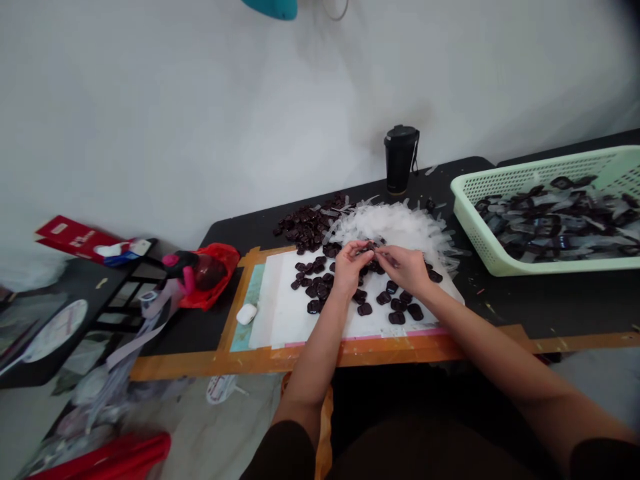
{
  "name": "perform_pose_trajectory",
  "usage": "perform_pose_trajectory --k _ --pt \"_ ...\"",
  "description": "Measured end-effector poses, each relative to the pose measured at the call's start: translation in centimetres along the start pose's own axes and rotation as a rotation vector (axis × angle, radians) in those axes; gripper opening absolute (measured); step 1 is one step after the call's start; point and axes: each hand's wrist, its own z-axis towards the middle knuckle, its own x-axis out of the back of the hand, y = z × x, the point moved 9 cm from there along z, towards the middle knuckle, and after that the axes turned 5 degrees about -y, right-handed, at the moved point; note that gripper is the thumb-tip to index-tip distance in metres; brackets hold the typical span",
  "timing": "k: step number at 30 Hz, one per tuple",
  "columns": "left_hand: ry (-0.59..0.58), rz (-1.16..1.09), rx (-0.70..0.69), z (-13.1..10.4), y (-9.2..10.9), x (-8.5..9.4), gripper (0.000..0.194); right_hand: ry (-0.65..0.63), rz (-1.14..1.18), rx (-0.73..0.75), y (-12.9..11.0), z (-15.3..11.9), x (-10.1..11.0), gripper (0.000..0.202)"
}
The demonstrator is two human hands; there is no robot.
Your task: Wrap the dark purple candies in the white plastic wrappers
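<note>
Dark piece [371,246], small and partly hidden, is over the white sheet [274,287] on the bench [510,300], apparently pinched between the narrow-set fingers of the left hand [352,263] and right hand [404,264]. A slack pinch could drop it among the loose pieces [365,309]; a sweeping wrist could scatter those. White lettering on the red box [75,240] is too blurred to read.

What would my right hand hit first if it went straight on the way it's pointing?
Most likely your left hand, whose fingertips sit just ahead of the right hand; any gap between them is hard to judge.
</note>
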Motion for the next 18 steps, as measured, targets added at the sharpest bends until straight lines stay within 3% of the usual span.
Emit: perform_pose_trajectory --k 7,13,18 --pt "-0.042 0.07 -0.049 0.0 0.4 -0.2 0.031 -0.013 -0.018 -0.091 0.9 0.1 -0.1 0.019" --pt "-0.026 0.13 -0.045 -0.3 0.7 -0.3 0.028 -0.033 0.264 -0.227 1.6 0.4 -0.1 0.022" --pt "-0.016 0.157 -0.089 -0.6 1.4 -0.6 0.022 -0.05 0.247 -0.182 1.1 0.5 -0.1 0.017"
